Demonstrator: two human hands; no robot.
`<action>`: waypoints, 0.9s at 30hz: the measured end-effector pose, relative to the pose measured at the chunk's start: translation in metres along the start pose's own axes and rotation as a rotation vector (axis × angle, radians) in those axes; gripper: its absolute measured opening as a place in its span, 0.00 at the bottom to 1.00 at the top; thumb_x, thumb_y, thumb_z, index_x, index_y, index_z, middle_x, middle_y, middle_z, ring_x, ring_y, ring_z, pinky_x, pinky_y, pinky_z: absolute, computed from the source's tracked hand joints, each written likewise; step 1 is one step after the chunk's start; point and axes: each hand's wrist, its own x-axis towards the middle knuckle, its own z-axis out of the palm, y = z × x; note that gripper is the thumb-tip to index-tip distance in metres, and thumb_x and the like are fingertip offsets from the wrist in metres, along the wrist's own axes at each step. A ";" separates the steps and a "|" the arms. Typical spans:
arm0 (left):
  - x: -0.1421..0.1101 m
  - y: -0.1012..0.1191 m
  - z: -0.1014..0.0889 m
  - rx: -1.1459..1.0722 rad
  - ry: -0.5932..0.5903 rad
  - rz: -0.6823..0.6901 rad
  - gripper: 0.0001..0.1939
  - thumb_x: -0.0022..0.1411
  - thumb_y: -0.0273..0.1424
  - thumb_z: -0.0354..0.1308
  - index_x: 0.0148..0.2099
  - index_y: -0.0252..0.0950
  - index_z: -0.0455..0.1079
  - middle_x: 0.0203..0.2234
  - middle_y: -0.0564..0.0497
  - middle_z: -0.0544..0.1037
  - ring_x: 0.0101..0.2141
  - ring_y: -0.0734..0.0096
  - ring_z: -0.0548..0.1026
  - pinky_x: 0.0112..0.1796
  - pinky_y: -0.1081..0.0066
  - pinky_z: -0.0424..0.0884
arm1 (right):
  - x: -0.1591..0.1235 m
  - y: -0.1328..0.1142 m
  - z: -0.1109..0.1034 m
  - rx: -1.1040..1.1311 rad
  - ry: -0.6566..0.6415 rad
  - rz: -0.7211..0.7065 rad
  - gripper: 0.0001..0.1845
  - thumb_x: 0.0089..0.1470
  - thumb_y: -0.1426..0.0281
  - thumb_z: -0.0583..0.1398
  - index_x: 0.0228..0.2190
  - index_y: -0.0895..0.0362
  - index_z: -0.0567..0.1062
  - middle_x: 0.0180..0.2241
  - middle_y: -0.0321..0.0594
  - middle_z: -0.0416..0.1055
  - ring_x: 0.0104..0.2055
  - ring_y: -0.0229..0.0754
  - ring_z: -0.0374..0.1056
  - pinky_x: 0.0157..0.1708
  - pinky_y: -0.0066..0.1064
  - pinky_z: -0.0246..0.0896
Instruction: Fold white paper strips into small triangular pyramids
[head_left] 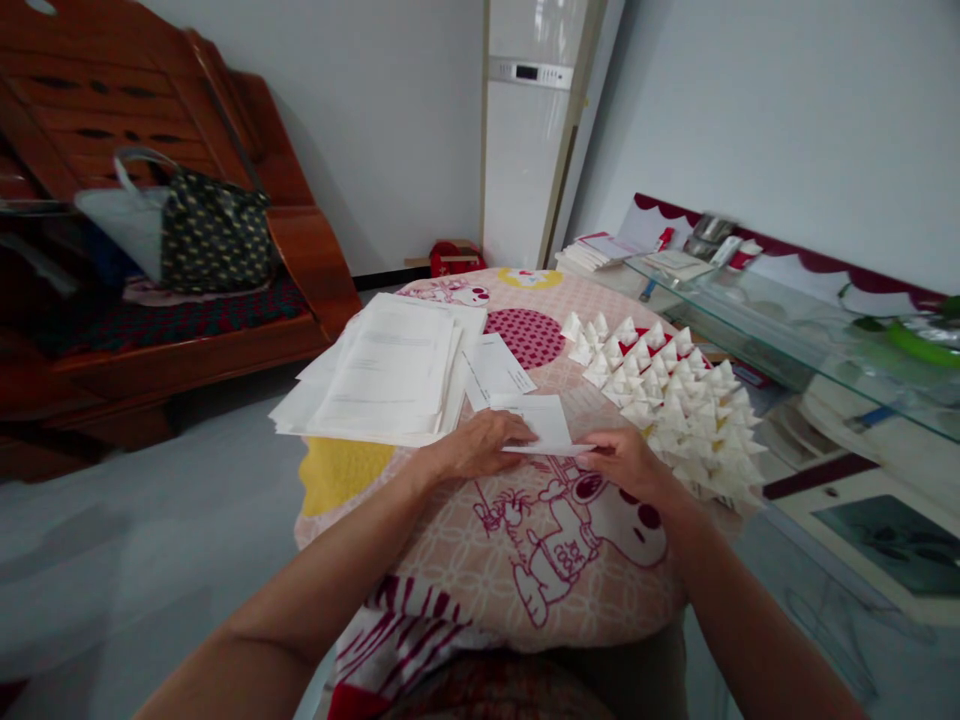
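Observation:
A small white sheet of paper lies on the round cloth-covered table in front of me, its near edge folded up into a narrow strip. My left hand grips the left end of that edge, fingers curled over the paper. At the right end, my right hand pinches the folded edge between thumb and fingers. Just behind lies another printed piece of paper, partly under the sheet. To the left is a stack of larger printed papers. Many pointed folded paper pieces stand in rows on the right.
The tablecloth carries cartoon dog figures. A glass-topped cabinet with books and cups runs along the right wall. A wooden bench holding a dark patterned bag is at the left. A tall white appliance stands behind the table.

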 end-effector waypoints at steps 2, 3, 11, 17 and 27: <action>-0.001 0.000 -0.002 -0.084 0.023 -0.153 0.10 0.62 0.30 0.61 0.44 0.33 0.78 0.36 0.47 0.82 0.38 0.65 0.78 0.41 0.69 0.71 | 0.012 -0.002 -0.004 0.102 -0.059 0.150 0.10 0.53 0.66 0.62 0.25 0.59 0.76 0.22 0.38 0.76 0.22 0.39 0.71 0.24 0.27 0.64; -0.001 -0.002 -0.003 -0.122 0.044 -0.248 0.09 0.61 0.32 0.61 0.41 0.32 0.78 0.32 0.48 0.81 0.34 0.67 0.77 0.37 0.70 0.70 | 0.019 -0.003 -0.005 0.163 -0.079 0.225 0.08 0.53 0.67 0.62 0.26 0.59 0.76 0.21 0.38 0.76 0.21 0.37 0.70 0.22 0.26 0.63; 0.005 -0.020 0.001 -0.357 0.370 -0.632 0.30 0.59 0.32 0.61 0.63 0.27 0.66 0.18 0.60 0.66 0.24 0.72 0.68 0.29 0.73 0.63 | 0.068 -0.005 0.009 0.197 0.066 0.427 0.09 0.55 0.70 0.60 0.23 0.57 0.71 0.11 0.31 0.66 0.11 0.33 0.57 0.12 0.23 0.47; 0.008 -0.007 0.007 -0.237 0.439 -0.721 0.43 0.60 0.27 0.61 0.73 0.26 0.49 0.17 0.61 0.67 0.25 0.69 0.70 0.35 0.70 0.67 | 0.068 0.003 0.024 0.044 0.199 0.364 0.05 0.52 0.70 0.62 0.25 0.56 0.74 0.12 0.28 0.64 0.13 0.33 0.60 0.15 0.24 0.49; 0.006 -0.007 0.008 -0.137 0.394 -0.725 0.41 0.62 0.25 0.58 0.74 0.26 0.48 0.21 0.56 0.74 0.30 0.66 0.75 0.42 0.67 0.70 | 0.058 -0.006 0.022 -0.078 0.149 0.383 0.10 0.56 0.66 0.58 0.25 0.55 0.74 0.14 0.32 0.64 0.18 0.37 0.61 0.21 0.28 0.50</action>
